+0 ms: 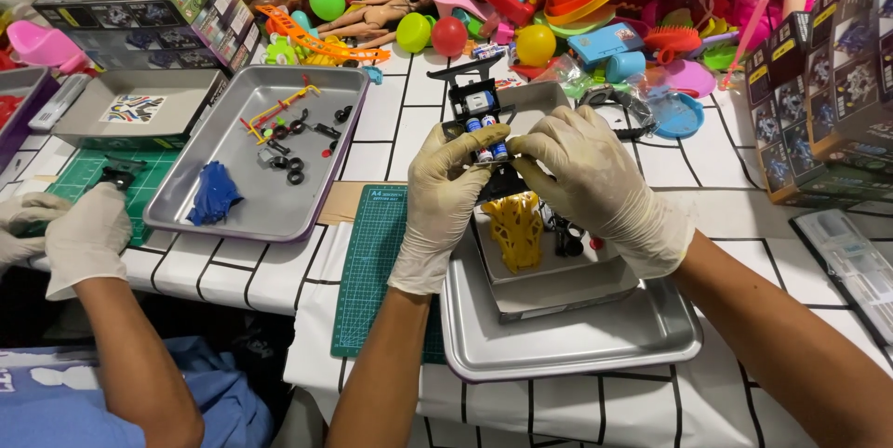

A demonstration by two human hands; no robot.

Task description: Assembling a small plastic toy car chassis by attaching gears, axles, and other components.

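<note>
while both gloved hands meet over the middle of the table (642, 169), the left hand (446, 192) and the right hand (595, 183) are clamped together on a small black toy car chassis (484, 113), fingers pinched around the two batteries (486, 136) seated in it. the chassis sits up off the table, held above a stack of grey trays (595, 336), and in the top tray there lies a yellow plastic body part (513, 229) beside some small black pieces (567, 241). under the stack's left edge, a green cutting mat (372, 262). over to the left, a second metal tray (242, 197) carries loose black wheels, a red and yellow sprue and a blue cloth (214, 192). a co-worker's gloved hand (84, 234) rests at the far left edge, on another green mat. along the back, a heap of bright toys (446, 20): balls, a doll, an orange cone. printed boxes (139, 1) stand at the left and right.
</note>
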